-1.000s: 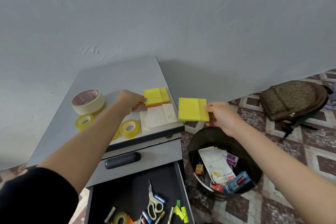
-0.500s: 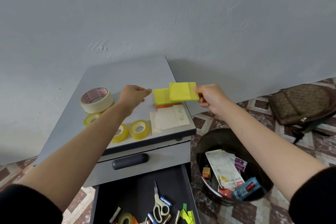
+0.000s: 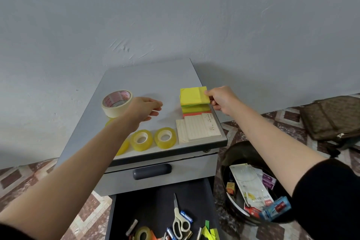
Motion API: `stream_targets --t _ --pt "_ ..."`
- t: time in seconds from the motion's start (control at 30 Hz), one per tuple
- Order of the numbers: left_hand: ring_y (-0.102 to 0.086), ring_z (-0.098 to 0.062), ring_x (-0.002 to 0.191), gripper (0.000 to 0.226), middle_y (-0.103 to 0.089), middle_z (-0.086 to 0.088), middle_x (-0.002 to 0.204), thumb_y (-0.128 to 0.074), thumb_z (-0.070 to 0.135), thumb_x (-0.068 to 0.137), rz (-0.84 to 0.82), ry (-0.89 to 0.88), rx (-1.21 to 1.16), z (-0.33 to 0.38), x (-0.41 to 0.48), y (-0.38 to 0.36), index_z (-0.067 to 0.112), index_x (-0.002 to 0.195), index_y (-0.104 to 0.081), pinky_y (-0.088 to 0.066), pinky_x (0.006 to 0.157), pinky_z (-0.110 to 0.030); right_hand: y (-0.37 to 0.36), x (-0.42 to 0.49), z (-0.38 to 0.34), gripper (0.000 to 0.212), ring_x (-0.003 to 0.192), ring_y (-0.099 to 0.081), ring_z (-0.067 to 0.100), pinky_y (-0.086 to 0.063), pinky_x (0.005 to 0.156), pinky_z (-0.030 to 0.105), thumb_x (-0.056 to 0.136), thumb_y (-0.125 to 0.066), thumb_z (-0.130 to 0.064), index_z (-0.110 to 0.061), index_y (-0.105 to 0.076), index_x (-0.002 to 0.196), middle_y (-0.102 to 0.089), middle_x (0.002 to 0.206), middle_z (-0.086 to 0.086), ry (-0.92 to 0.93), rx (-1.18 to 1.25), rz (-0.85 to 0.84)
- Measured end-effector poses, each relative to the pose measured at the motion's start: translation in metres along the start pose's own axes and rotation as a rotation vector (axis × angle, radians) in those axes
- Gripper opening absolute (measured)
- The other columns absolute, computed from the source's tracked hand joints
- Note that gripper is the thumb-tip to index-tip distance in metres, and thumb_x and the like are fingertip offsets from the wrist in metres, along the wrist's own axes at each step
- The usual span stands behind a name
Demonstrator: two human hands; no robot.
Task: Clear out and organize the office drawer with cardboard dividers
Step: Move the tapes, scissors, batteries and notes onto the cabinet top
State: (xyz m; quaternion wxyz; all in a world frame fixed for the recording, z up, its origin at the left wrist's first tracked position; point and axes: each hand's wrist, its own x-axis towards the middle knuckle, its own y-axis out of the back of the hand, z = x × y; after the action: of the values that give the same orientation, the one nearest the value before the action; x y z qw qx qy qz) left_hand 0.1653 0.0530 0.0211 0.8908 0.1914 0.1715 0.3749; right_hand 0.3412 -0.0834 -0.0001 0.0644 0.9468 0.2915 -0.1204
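Note:
My right hand (image 3: 221, 99) pinches the right edge of a yellow sticky-note pad (image 3: 193, 95), which lies on a stack of yellow and orange pads (image 3: 194, 111) at the right side of the grey cabinet top (image 3: 152, 80). A cream lined note pad (image 3: 198, 127) lies just in front of the stack. My left hand (image 3: 145, 108) hovers over the cabinet top to the left of the stack, fingers relaxed and holding nothing. Below, the open dark drawer (image 3: 153, 198) holds scissors (image 3: 180, 220), batteries, a tape roll and green strips.
A masking tape roll (image 3: 116, 102) and several clear tape rolls (image 3: 153, 139) sit on the left and front of the cabinet top. A black bin (image 3: 233, 154) with packaging stands on the floor to the right. A brown bag (image 3: 331, 117) lies further right.
My right hand carried the yellow pad leftward from beside the cabinet onto the stack. My left hand let go of the stack and drew back to the left.

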Motion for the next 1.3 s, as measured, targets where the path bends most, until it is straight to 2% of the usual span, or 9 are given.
stream_targets --t 0.33,0.47,0.57,0.63,0.77,0.97,1.13,1.23,1.3 --pt "-0.058 -0.011 0.079 0.015 -0.064 0.001 0.09 -0.055 0.021 0.093 -0.031 -0.001 -0.003 -0.01 -0.008 0.003 0.011 0.099 -0.064 -0.045 0.072 -0.022 -0.005 0.002 0.005 0.028 0.045 -0.032 0.012 -0.027 0.037 0.019 0.09 -0.058 -0.008 -0.011 -0.045 0.065 -0.042 0.06 0.004 0.02 -0.135 0.058" --pt "-0.058 -0.011 0.079 0.015 -0.065 0.001 0.088 -0.056 0.021 0.093 -0.029 0.002 -0.001 -0.01 -0.008 0.004 0.011 0.099 -0.065 -0.046 0.072 -0.022 -0.004 0.003 0.006 0.028 0.043 -0.035 0.013 -0.024 0.029 0.013 0.087 -0.062 -0.006 -0.009 -0.047 0.063 -0.044 0.057 0.005 0.043 -0.147 0.073" --pt "-0.059 -0.01 0.079 0.015 -0.065 0.002 0.088 -0.056 0.021 0.093 -0.03 0.008 -0.004 -0.011 -0.008 0.002 0.01 0.1 -0.064 -0.046 0.072 -0.022 -0.004 0.002 0.006 0.007 0.045 -0.037 0.012 -0.029 0.034 0.015 0.086 -0.064 -0.005 -0.007 -0.058 0.082 -0.05 0.064 0.005 0.063 -0.144 0.083" --pt "-0.058 -0.009 0.077 0.015 -0.064 0.002 0.088 -0.056 0.021 0.093 -0.038 0.012 -0.007 -0.011 -0.009 0.001 0.01 0.1 -0.064 -0.045 0.07 -0.021 -0.004 0.004 0.008 0.011 0.047 -0.039 0.012 -0.033 0.043 0.02 0.085 -0.065 -0.006 -0.009 -0.061 0.095 -0.055 0.071 0.005 0.077 -0.152 0.095" --pt "-0.058 -0.009 0.077 0.016 -0.064 0.002 0.088 -0.055 0.021 0.094 -0.045 0.016 0.001 -0.013 -0.011 0.001 0.01 0.1 -0.063 -0.046 0.07 -0.02 -0.005 0.008 0.013 0.019 0.052 -0.041 0.012 -0.035 0.049 0.023 0.082 -0.068 -0.008 -0.006 -0.064 0.101 -0.059 0.083 0.009 0.089 -0.185 0.102" --pt "-0.059 -0.01 0.079 0.015 -0.065 0.001 0.09 -0.055 0.021 0.094 -0.041 0.025 -0.019 -0.014 -0.022 0.009 0.012 0.1 -0.064 -0.046 0.073 -0.022 -0.003 -0.003 0.01 0.011 0.049 -0.028 0.014 -0.023 0.045 0.023 0.078 -0.057 0.0 -0.011 -0.058 0.081 -0.039 0.06 0.003 0.097 -0.224 0.121" --pt "-0.058 -0.01 0.073 0.008 -0.061 0.001 0.087 -0.053 0.015 0.094 0.056 -0.063 -0.181 -0.013 -0.051 0.027 0.015 0.098 -0.06 -0.044 0.069 -0.021 -0.002 -0.038 -0.001 0.013 0.066 -0.049 0.011 -0.035 0.048 0.021 0.085 -0.057 -0.003 -0.005 -0.07 0.083 -0.058 0.071 0.0 0.218 -0.159 0.235" --pt "-0.056 -0.01 0.069 0.009 -0.06 0.001 0.082 -0.055 0.012 0.092 0.119 -0.133 -0.21 -0.011 -0.073 0.041 0.019 0.088 -0.06 -0.044 0.069 -0.021 -0.007 -0.067 -0.003 0.024 0.06 -0.046 0.008 -0.033 0.049 0.02 0.085 -0.059 -0.004 -0.014 -0.061 0.063 -0.053 0.064 -0.004 0.256 -0.114 0.228" --pt "-0.055 -0.01 0.068 0.009 -0.059 0.002 0.078 -0.058 0.011 0.09 0.18 -0.171 -0.157 -0.015 -0.084 0.048 0.019 0.086 -0.06 -0.045 0.071 -0.022 -0.013 -0.087 0.001 0.025 0.059 -0.045 0.005 -0.034 0.051 0.02 0.084 -0.061 -0.005 -0.015 -0.059 0.061 -0.053 0.064 -0.006 0.289 -0.126 0.193"
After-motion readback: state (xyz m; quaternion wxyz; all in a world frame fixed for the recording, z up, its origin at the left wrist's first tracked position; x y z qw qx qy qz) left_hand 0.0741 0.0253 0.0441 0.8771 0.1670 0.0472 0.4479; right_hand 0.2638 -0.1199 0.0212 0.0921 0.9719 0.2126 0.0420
